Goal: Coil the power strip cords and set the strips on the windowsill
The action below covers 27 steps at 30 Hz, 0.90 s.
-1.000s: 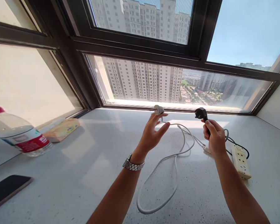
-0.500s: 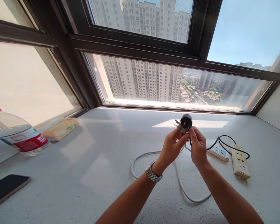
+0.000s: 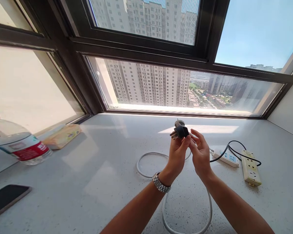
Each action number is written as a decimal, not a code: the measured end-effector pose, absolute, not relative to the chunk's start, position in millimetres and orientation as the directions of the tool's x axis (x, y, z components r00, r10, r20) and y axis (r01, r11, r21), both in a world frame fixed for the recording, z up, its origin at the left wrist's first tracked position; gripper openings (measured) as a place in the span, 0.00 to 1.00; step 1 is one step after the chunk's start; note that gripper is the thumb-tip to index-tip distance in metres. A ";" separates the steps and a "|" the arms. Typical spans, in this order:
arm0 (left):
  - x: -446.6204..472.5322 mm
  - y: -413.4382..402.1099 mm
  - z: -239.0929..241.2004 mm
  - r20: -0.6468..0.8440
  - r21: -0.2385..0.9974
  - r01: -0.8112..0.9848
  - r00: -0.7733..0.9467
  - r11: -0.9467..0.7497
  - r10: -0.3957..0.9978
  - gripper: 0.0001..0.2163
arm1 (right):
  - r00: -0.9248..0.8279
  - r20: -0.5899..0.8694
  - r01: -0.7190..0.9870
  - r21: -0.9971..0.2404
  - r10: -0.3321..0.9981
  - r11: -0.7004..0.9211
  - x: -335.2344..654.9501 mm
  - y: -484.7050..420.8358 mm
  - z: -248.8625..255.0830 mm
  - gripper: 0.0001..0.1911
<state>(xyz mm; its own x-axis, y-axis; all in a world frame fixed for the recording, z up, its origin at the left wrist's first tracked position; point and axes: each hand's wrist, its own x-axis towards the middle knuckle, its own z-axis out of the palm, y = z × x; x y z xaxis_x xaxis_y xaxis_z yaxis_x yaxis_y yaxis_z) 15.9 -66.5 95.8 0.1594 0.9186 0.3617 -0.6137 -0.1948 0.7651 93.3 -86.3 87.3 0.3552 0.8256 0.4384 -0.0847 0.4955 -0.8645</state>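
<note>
L hand (image 3: 177, 154): thumb pressed on black plug, fingers curled behind, mostly hidden; looks like a grasp on it.
R hand (image 3: 201, 154): thumb + index near L thumb at plug's rear, other fingers part-spread; can't tell if it pinches anything.
Black plug (image 3: 182, 131): up off counter (image 3: 112, 201) at L fingertips, prongs to pic left.
White plug (image 3: 179, 123): just behind/above black plug; touching or not, can't tell; its hold is hidden.
White cord (image 3: 164, 208): loops on counter under the arms.
Black cord (image 3: 222, 155): bends across white strip, loops over yellowed strip.
Strips: 2, on counter R of hands; white strip (image 3: 228, 158) w/ blue socket faces, yellowed strip (image 3: 251, 170) beside it.
Plug step: prob. handling 2 plugs together in mid-air.
Next plug move: prob. calls for firm hold on 2 plugs, prongs clear of fingers, slack in cords.
</note>
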 end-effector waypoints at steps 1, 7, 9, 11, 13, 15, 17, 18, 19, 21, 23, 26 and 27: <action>14.9 -67.0 97.7 0.363 0.756 -0.630 0.174 -0.180 0.915 0.14 | 0.354 0.419 -0.073 -0.879 0.836 0.472 94.8 -85.1 86.6 0.21; 2.3 -63.4 106.7 0.309 0.762 -0.645 0.293 -0.052 0.905 0.18 | -0.051 0.290 0.112 -0.949 0.956 0.294 108.6 -76.2 86.1 0.15; -2.7 -60.0 108.1 0.274 0.758 -0.651 0.274 -0.032 0.922 0.20 | -0.155 0.209 0.147 -0.962 0.966 0.232 111.9 -76.0 88.2 0.15; -7.2 -55.5 109.9 0.231 0.740 -0.672 0.276 0.015 0.933 0.21 | -0.213 0.166 0.160 -0.966 0.963 0.202 114.1 -77.6 91.3 0.14; -10.5 -50.5 112.8 0.174 0.703 -0.706 0.286 0.085 0.942 0.18 | -0.257 0.142 0.188 -0.963 0.956 0.194 115.3 -79.5 94.6 0.13; -12.2 -46.8 117.4 0.115 0.632 -0.758 0.294 0.158 0.949 0.14 | -0.301 0.112 0.176 -0.969 0.947 0.171 116.1 -80.0 97.0 0.13; -14.1 -45.8 124.2 0.089 0.535 -0.822 0.283 0.193 0.955 0.10 | -0.382 0.059 0.102 -0.989 0.922 0.105 117.7 -78.3 98.1 0.15; -16.0 -46.6 128.8 0.094 0.491 -0.849 0.277 0.198 0.956 0.09 | -0.436 0.035 0.056 -0.996 0.899 0.066 119.4 -76.9 98.1 0.16; -19.2 -48.1 134.4 0.110 0.453 -0.871 0.267 0.191 0.957 0.09 | -0.493 0.008 0.026 -0.999 0.870 0.023 121.9 -75.4 97.8 0.17; -30.8 -52.6 148.8 0.165 0.386 -0.912 0.216 0.138 0.963 0.09 | -0.611 -0.058 0.032 -0.998 0.790 -0.048 129.8 -72.9 96.6 0.18; -50.4 -58.1 166.3 0.236 0.315 -0.949 0.113 0.034 0.965 0.12 | -0.700 -0.130 0.095 -0.992 0.702 -0.089 140.9 -72.0 94.8 0.19; -92.6 -66.3 188.4 0.338 0.241 -0.957 -0.072 -0.161 0.938 0.19 | -0.736 -0.186 0.173 -0.981 0.651 -0.084 157.4 -74.6 89.4 0.18; -108.9 -68.9 191.9 0.351 0.232 -0.951 -0.113 -0.204 0.929 0.20 | -0.731 -0.197 0.202 -0.977 0.653 -0.068 161.2 -76.6 85.8 0.18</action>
<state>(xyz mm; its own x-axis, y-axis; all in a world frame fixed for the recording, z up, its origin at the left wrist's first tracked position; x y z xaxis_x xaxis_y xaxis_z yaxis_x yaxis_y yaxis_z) -108.9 -68.9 191.9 -0.1132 0.9294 0.3513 -0.9510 -0.2037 0.2324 161.2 -76.6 85.8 -0.7311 0.6533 -0.1969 0.2020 -0.0684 -0.9770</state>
